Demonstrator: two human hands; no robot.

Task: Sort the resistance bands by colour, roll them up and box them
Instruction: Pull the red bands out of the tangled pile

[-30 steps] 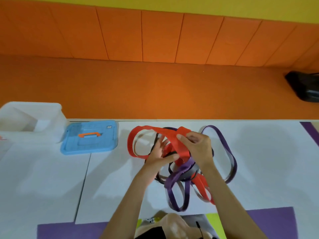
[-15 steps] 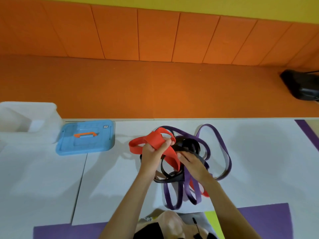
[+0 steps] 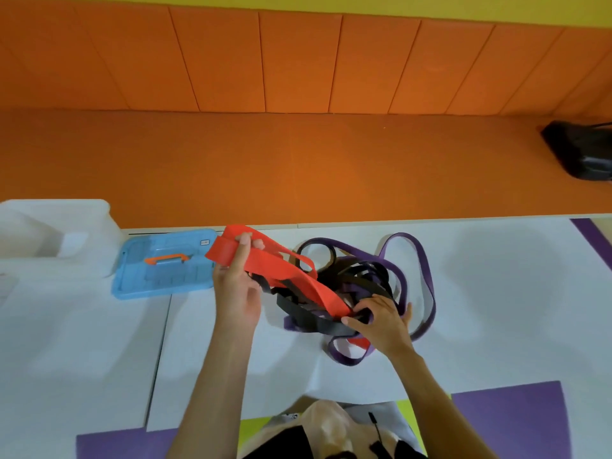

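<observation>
A tangle of resistance bands lies on the white table: a wide red band (image 3: 281,270), black bands (image 3: 318,321) and purple bands (image 3: 420,260). My left hand (image 3: 236,286) grips the red band near its folded end and holds it raised to the left, over the edge of the blue lid. The red band runs taut down to the right into the heap. My right hand (image 3: 381,321) presses on the heap, its fingers on the black bands where the red band passes under them. The white box (image 3: 99,223) stands at the far left.
A blue lid (image 3: 159,270) with an orange handle lies flat beside the white box. Purple mats (image 3: 510,422) lie at the near edge. An orange padded bench runs behind the table, with a black bag (image 3: 583,150) at its right end.
My left hand has pulled the red band up and to the left, out of the heap. My right hand has moved down to the right and now holds the heap down.
</observation>
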